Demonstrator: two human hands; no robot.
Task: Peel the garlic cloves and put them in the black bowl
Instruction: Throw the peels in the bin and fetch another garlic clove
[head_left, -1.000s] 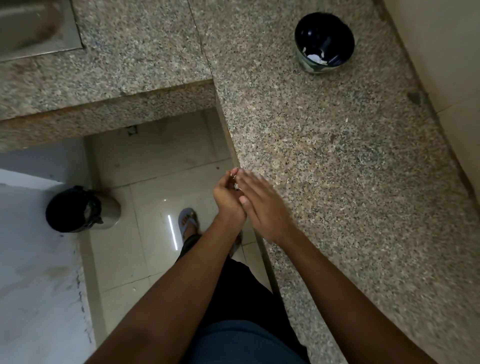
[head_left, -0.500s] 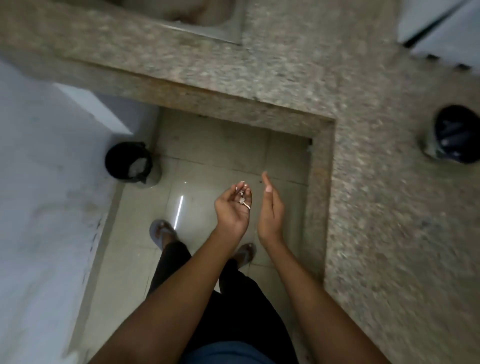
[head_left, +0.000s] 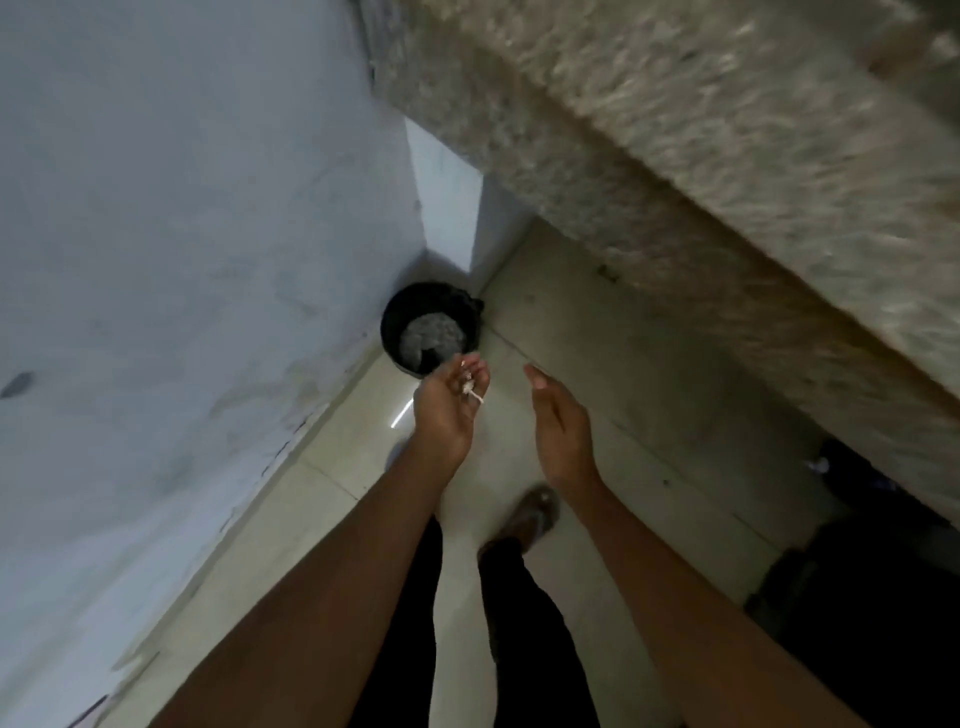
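My left hand (head_left: 448, 410) is palm up with its fingers curled round pale garlic skins (head_left: 471, 394). It hovers just in front of a black bin (head_left: 430, 328) standing on the floor in the corner. My right hand (head_left: 558, 423) is held edge-on beside it, fingers straight, holding nothing. The black bowl is out of view.
A granite counter (head_left: 701, 171) runs across the upper right, blurred by motion. A pale wall (head_left: 182, 234) fills the left. Beige floor tiles (head_left: 623, 415) lie below, with my legs and a sandalled foot (head_left: 530, 519). Dark objects (head_left: 872, 571) sit under the counter at right.
My view has swung left from the counter and bowl down to the floor corner. Both hands moved off the counter edge toward the bin, and the right hand drew apart from the left.
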